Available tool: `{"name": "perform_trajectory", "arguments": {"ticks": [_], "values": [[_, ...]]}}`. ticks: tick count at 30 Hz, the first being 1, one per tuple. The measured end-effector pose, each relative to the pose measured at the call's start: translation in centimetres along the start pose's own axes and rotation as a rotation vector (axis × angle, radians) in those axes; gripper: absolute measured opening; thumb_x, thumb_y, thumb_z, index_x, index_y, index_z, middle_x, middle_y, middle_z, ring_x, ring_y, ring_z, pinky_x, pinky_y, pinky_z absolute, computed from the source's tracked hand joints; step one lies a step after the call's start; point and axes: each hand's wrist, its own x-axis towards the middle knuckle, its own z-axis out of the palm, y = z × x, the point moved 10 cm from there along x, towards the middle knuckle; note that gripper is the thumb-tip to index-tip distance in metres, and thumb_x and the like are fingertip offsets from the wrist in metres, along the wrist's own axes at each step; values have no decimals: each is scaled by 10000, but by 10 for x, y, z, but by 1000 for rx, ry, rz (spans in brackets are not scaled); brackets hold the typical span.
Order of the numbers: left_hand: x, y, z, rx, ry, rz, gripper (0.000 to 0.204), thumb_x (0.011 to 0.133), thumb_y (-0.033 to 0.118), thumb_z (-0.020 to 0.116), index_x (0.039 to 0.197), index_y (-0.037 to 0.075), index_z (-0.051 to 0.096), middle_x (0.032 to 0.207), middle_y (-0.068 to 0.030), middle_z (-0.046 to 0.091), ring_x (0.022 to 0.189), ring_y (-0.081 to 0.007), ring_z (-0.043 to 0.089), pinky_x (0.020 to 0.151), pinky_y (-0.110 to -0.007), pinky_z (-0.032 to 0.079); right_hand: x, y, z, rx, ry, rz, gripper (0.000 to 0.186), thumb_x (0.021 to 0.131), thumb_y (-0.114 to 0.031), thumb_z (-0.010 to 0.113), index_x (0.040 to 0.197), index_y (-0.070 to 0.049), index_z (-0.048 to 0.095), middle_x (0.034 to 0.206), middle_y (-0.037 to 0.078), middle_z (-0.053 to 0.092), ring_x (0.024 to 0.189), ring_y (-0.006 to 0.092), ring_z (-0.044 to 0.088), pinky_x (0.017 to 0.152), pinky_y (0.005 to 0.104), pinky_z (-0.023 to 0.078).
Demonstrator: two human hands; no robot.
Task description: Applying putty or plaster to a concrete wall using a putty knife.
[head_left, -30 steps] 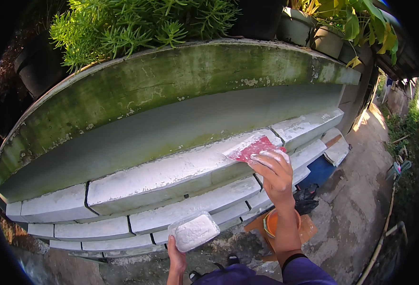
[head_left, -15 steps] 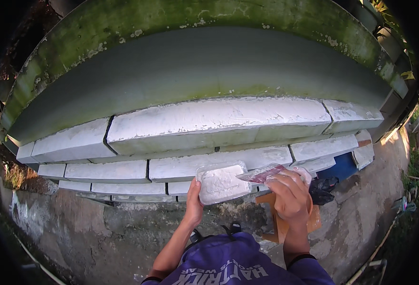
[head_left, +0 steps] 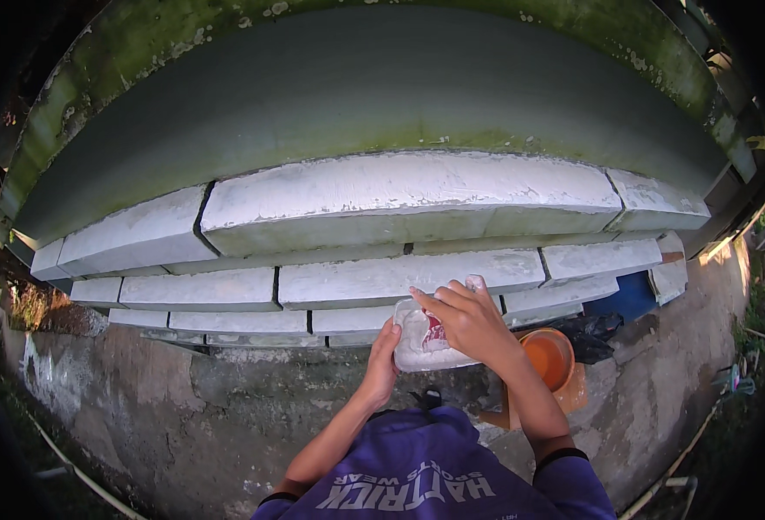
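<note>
A shallow clear plastic tray (head_left: 410, 362) with white paste (head_left: 412, 333) in it is held in front of my body. My left hand (head_left: 383, 367) grips its left side, the thumb up along the wall. Over the tray's right half is my right hand (head_left: 469, 322), fingers bent around a flat dark-red and whitish piece (head_left: 434, 331) that reaches down into the paste. A pale end (head_left: 475, 282) pokes out beyond these knuckles; whether it belongs to the same piece I cannot tell. My right palm and thumb are hidden.
Beyond the tray, long concrete ledges (head_left: 408, 191), whitish on top, rise in steps to a green-stained wall (head_left: 382, 87). Dark gaps part the ledges. Right of my arm are an orange bucket (head_left: 548, 360) on a brown stand (head_left: 572, 392), a black plastic bag (head_left: 594, 334) and something blue (head_left: 622, 299).
My right hand has moved left and inward, bringing the red piece down into the tray. My left hand and the tray have shifted slightly right. The orange bucket now shows more fully.
</note>
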Motion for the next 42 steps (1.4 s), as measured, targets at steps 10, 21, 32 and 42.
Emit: {"name": "perform_trajectory", "arguments": {"ticks": [10,21,32,42], "values": [[-4,-5,-5,-30,52,0,599,1082,406,480,1562,87,315,1455,-82,509,1317,-172,527,1083,-357,455,2,23,46,383,-162,207,518,871,36,541,1361,-95,643,943,140,640,930,312,598,912,428,405],[-11,-10,-18,-32,95,-20,577,1084,395,475,1553,86,342,1470,-77,506,1316,-173,532,1074,-352,459,1,63,14,470,29,393,420,905,47,524,1296,-30,655,1055,229,691,951,388,648,929,419,470],[-6,-12,-3,18,33,3,600,1078,419,448,1550,63,348,1504,-92,479,1368,-210,490,1123,-369,404,-29,97,-6,506,166,616,370,930,20,524,1274,1,659,1099,259,710,969,381,705,879,371,530],[-1,-27,-10,-39,50,-15,570,1083,370,468,1547,62,349,1489,-98,490,1347,-201,513,1110,-364,429,-63,134,5,708,169,795,301,999,-8,526,1255,7,682,913,58,728,809,109,654,747,266,525]]}}
